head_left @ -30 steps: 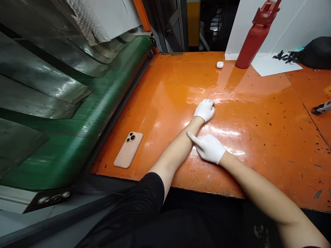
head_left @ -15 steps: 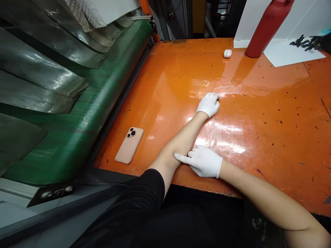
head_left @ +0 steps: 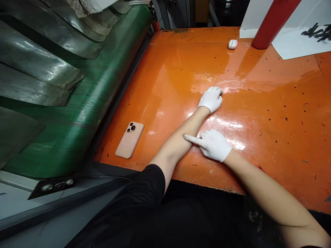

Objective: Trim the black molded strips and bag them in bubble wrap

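My left hand wears a white cotton glove and rests on the glossy orange tabletop, its fingers curled together and holding nothing. My right hand, gloved the same way, lies across my bare left forearm. Its extended index finger presses on the forearm, and the other fingers curl against it. A smartphone in a peach case lies face down to the left of my forearm, touching neither hand.
A wide green belt under dull metal sheets runs along the table's left side. At the far edge stand a red bottle, a white computer mouse and white paper. Black clothing shows below the near edge.
My right hand slid along my left forearm toward the elbow, then back toward the wrist. The view tilted lower, so the table's objects sit higher in the picture.
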`<move>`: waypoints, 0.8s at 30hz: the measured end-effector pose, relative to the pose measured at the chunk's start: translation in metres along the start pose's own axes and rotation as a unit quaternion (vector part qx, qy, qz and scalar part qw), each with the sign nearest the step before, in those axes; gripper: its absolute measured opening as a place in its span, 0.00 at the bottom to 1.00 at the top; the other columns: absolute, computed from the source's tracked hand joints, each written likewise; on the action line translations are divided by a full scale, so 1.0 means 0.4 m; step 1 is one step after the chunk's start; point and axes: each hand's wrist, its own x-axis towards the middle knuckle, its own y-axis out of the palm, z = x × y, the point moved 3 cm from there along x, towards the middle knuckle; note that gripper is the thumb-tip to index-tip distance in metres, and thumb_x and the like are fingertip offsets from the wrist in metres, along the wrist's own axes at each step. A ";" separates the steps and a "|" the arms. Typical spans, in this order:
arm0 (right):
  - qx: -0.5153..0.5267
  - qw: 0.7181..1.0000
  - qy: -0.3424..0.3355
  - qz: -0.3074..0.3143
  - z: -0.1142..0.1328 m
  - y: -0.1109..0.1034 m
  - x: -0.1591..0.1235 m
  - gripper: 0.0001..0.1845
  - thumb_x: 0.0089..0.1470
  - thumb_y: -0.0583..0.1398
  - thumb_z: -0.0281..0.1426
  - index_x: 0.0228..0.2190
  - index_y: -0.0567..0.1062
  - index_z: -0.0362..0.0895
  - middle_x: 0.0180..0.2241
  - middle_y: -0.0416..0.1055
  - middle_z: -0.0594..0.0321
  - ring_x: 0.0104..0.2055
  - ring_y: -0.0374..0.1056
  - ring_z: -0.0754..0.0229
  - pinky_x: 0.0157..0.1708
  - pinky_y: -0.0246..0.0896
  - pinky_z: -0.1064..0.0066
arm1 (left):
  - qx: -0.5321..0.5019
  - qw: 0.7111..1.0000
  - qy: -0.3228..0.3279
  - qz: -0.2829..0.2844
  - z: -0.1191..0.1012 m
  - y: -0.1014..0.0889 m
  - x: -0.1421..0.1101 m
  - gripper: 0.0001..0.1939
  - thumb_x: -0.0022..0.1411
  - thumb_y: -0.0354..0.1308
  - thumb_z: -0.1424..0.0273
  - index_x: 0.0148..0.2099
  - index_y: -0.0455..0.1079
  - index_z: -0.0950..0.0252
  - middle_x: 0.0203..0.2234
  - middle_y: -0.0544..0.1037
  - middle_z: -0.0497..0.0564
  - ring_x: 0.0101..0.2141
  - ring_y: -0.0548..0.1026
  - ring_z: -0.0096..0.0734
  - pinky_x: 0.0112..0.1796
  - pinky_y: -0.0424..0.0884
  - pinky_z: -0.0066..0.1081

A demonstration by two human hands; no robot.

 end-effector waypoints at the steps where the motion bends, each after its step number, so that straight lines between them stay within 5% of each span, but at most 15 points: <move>1: 0.000 1.000 0.009 0.006 -0.001 0.001 0.002 0.36 0.67 0.52 0.26 0.71 0.62 0.61 0.29 0.73 0.60 0.27 0.53 0.60 0.32 0.40 0.64 | -0.001 1.000 0.001 -0.001 0.002 0.001 0.001 0.16 0.68 0.50 0.78 0.50 0.77 0.63 0.52 0.78 0.59 0.58 0.72 0.47 0.63 0.68 0.44; 11: -0.010 0.991 0.118 0.055 -0.016 -0.011 0.011 0.40 0.65 0.52 0.26 0.74 0.54 0.62 0.32 0.75 0.58 0.28 0.60 0.58 0.30 0.40 0.65 | -0.022 1.000 0.010 -0.004 0.012 0.003 0.004 0.18 0.67 0.49 0.77 0.51 0.78 0.63 0.54 0.78 0.58 0.59 0.71 0.47 0.64 0.66 0.43; 24: -0.018 0.984 0.172 0.046 -0.015 -0.004 0.003 0.38 0.68 0.48 0.29 0.75 0.51 0.57 0.35 0.76 0.55 0.31 0.63 0.57 0.31 0.43 0.66 | -0.009 1.000 0.009 0.005 0.012 0.008 0.006 0.19 0.68 0.48 0.77 0.53 0.77 0.63 0.55 0.78 0.58 0.60 0.70 0.49 0.65 0.65 0.46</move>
